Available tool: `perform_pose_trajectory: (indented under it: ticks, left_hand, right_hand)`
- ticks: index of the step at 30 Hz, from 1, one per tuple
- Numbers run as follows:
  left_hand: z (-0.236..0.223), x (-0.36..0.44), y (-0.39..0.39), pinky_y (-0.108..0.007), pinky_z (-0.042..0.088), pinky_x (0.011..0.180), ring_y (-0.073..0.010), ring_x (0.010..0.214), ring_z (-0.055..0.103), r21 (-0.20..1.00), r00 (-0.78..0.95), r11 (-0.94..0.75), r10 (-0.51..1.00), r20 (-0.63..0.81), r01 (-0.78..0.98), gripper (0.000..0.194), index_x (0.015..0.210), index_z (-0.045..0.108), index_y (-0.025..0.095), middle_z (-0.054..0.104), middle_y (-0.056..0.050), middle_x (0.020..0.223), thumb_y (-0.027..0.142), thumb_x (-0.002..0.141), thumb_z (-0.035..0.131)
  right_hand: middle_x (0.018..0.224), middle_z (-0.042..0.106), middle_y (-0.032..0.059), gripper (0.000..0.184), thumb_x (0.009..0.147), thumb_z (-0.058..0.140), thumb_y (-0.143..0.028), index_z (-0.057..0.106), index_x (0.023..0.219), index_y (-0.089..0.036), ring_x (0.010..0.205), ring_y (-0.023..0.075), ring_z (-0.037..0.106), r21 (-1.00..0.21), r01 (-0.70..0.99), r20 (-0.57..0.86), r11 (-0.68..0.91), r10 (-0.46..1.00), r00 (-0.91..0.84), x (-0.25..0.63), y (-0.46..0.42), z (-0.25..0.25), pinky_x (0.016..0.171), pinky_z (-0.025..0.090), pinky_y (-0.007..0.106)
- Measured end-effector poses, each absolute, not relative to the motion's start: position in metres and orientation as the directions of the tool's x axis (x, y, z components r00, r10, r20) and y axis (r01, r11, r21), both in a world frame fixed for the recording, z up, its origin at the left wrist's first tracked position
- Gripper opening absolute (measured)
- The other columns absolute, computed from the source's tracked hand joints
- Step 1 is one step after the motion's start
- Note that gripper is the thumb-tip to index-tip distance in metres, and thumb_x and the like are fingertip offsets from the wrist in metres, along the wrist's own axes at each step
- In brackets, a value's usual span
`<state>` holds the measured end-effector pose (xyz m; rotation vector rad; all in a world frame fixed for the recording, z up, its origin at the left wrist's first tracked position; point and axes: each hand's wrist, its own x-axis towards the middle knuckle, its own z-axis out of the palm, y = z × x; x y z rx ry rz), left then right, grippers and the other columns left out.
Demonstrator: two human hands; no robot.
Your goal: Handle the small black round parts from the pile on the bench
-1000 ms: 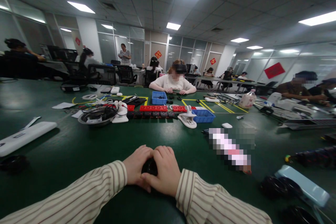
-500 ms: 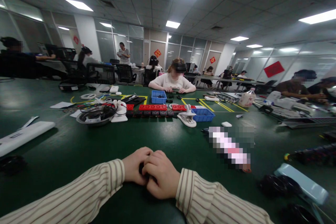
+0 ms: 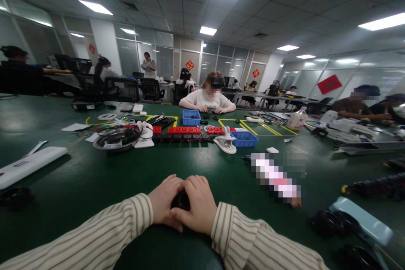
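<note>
A dark, glossy, rounded object (image 3: 181, 201) sits between my two hands, low over the near part of the green table. Most of it is covered, so its kind does not show. My left hand (image 3: 165, 201) curls round its left side, thumb low in front. From the right, my right hand (image 3: 199, 206) wraps over it, and the fingertips of both hands meet at the top. The right thumb lies across the object's near side.
To the left lie a white power strip (image 3: 34, 165) and a metal bowl (image 3: 103, 147) of cables. Ahead are red socket parts (image 3: 184, 130), a white clip base (image 3: 225, 142) and a blue bin (image 3: 245, 139). A light-blue case (image 3: 363, 219) lies right. A co-worker (image 3: 207, 99) sits opposite.
Half a second ago my right hand was turned inward with its fingers curled down over the object. Now it has rolled back up, and more of the dark object shows between the hands.
</note>
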<state>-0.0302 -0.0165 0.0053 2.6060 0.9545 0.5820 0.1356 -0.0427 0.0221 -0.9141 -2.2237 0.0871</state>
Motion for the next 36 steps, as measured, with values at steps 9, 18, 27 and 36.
perform_pose_trajectory:
  ticks: [9, 18, 27, 36]
  left_hand:
    - [0.009, -0.029, -0.013, -0.046, 0.028, 0.101, -0.0233, 0.091, 0.052, 0.406, 0.706, -0.714, 0.678, 0.202, 0.57, 0.04, 0.087, 0.058, 0.017, 0.057, -0.004, 0.092, 0.033, 0.054, 0.072]
    - [-0.004, -0.033, -0.004, -0.036, 0.041, 0.088, -0.0251, 0.092, 0.051, 0.458, 0.762, -0.759, 0.605, 0.231, 0.463, 0.043, 0.091, 0.063, 0.021, 0.056, -0.002, 0.095, 0.025, 0.049, 0.073]
    - [0.004, -0.031, -0.015, -0.054, 0.022, 0.101, -0.0299, 0.099, 0.05, 0.395, 0.708, -0.748, 0.65, 0.277, 0.532, 0.062, 0.105, 0.05, 0.018, 0.055, -0.009, 0.105, 0.046, 0.054, 0.071]
    - [0.006, -0.025, -0.016, -0.05, 0.022, 0.103, -0.0251, 0.093, 0.052, 0.371, 0.673, -0.681, 0.719, 0.173, 0.632, 0.044, 0.09, 0.056, 0.018, 0.057, -0.005, 0.094, 0.035, 0.053, 0.074]
  right_hand:
    - [0.08, 0.053, 0.0026, 0.015, 0.073, 0.055, -0.031, 0.052, 0.079, -0.018, 0.076, 0.0164, 0.045, -0.261, 0.563, 0.508, 0.784, 0.608, -0.611, 0.136, -0.039, 0.022, 0.071, 0.034, 0.03]
    - [0.073, 0.059, 0.0025, 0.013, 0.061, 0.039, -0.017, 0.049, 0.07, -0.018, 0.076, 0.0152, 0.051, -0.224, 0.203, 0.629, 0.953, 0.3, -0.717, 0.135, -0.038, 0.02, 0.081, 0.035, 0.033]
    - [0.087, 0.054, 0.0058, 0.035, 0.073, 0.05, -0.049, 0.051, 0.086, -0.016, 0.081, 0.0196, 0.045, -0.306, 0.521, 0.608, 0.797, 0.584, -0.537, 0.136, -0.044, 0.023, 0.076, 0.034, 0.036]
    - [0.082, 0.05, 0.0018, 0.02, 0.073, 0.06, -0.034, 0.05, 0.08, -0.018, 0.078, 0.0168, 0.044, -0.28, 0.627, 0.479, 0.728, 0.671, -0.565, 0.135, -0.042, 0.022, 0.073, 0.033, 0.032]
